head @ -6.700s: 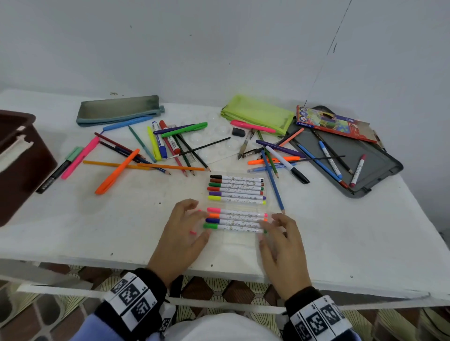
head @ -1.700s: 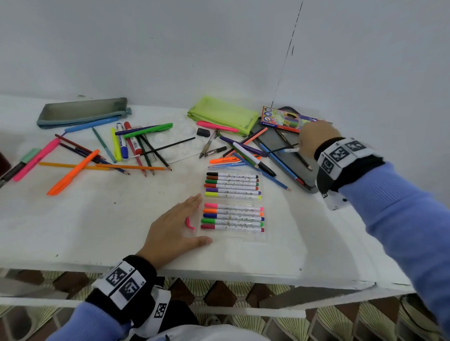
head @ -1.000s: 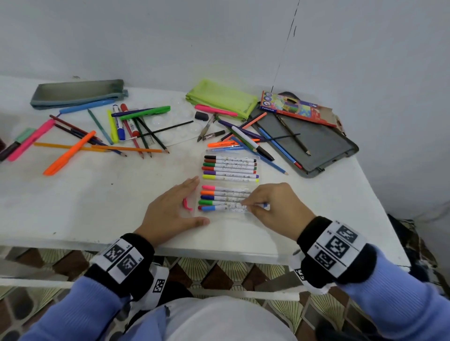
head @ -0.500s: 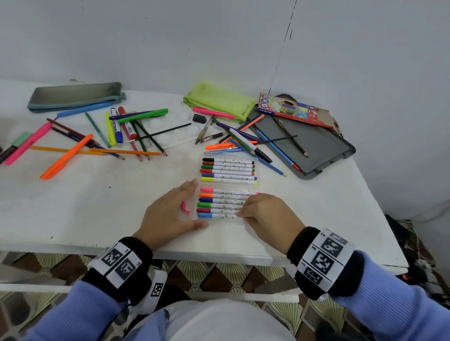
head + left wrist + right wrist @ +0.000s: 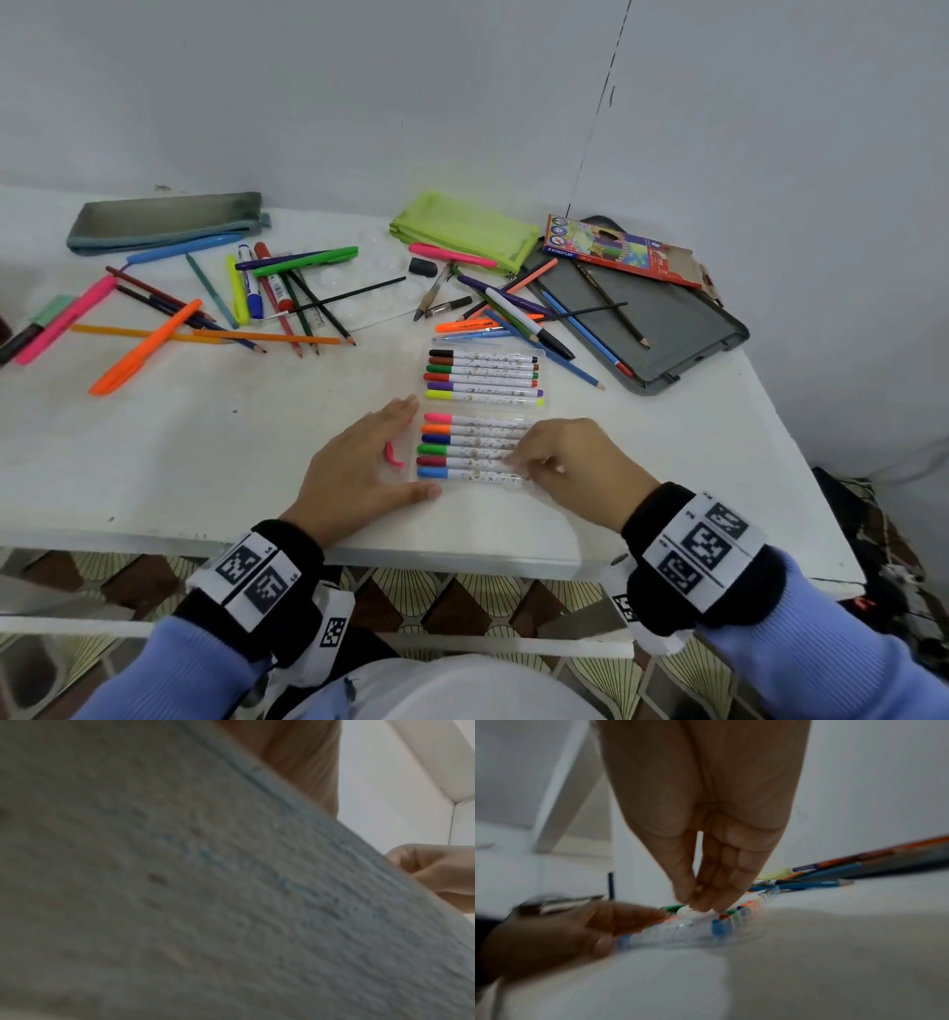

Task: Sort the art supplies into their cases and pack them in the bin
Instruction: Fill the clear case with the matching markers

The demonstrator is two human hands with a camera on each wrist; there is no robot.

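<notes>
— Where are your hands?

— My left hand (image 5: 359, 462) lies flat on the table (image 5: 205, 452), fingers straight, thumb along the near left corner of the clear marker case (image 5: 536, 354). A small pink clip (image 5: 394, 456) shows just beside my palm.

— And the right?

— My right hand (image 5: 570, 462) is over the right end of the case's near half. My fingertips (image 5: 706, 902) are bunched and pointing down, pressing on the markers there. Whether I'm pinching one or only pressing, I can't tell.

— What's in the case?

— Two rows of markers (image 5: 482, 375), six far, six near. The blue marker (image 5: 462, 474) is nearest me.

— The rest?

— Loose pens and pencils (image 5: 215, 318) are scattered across the far table. A grey pouch (image 5: 164, 221) lies far left, a green pouch (image 5: 462, 231) in the middle, and a pencil box (image 5: 621, 252) on a grey lid (image 5: 667, 318) at the right.
</notes>
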